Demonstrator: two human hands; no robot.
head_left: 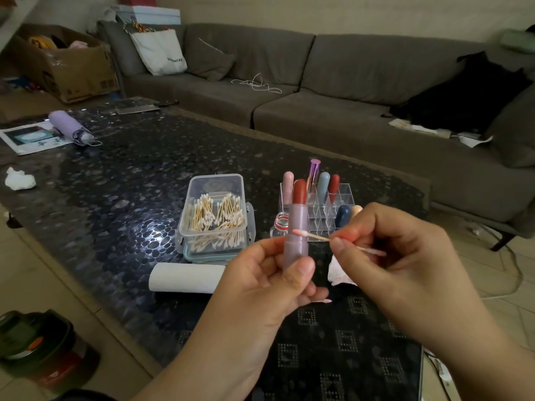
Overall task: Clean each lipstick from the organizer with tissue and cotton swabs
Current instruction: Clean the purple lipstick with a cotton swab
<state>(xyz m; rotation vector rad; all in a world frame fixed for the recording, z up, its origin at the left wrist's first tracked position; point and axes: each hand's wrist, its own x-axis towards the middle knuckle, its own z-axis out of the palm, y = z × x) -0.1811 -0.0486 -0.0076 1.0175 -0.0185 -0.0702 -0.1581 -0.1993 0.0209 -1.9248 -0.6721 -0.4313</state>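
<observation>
On the dark pebble-patterned glass table (121, 169), the clear plastic box of cotton swabs (215, 212) stands left of the clear acrylic lipstick organizer (341, 198), behind the white tissue roll (185, 277), with the grey fabric sofa (318, 91) beyond.

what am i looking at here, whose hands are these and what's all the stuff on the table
There is no machine here: this is one picture from a camera worn on a person's head, looking down at their own two hands. The left hand grips an open lipstick, its red tip up. The right hand pinches a cotton swab whose pink-stained tip meets the tube. On the dark table behind them stand a clear box of cotton swabs, a clear organizer with more lipsticks, a tissue roll and a stained tissue.
</observation>
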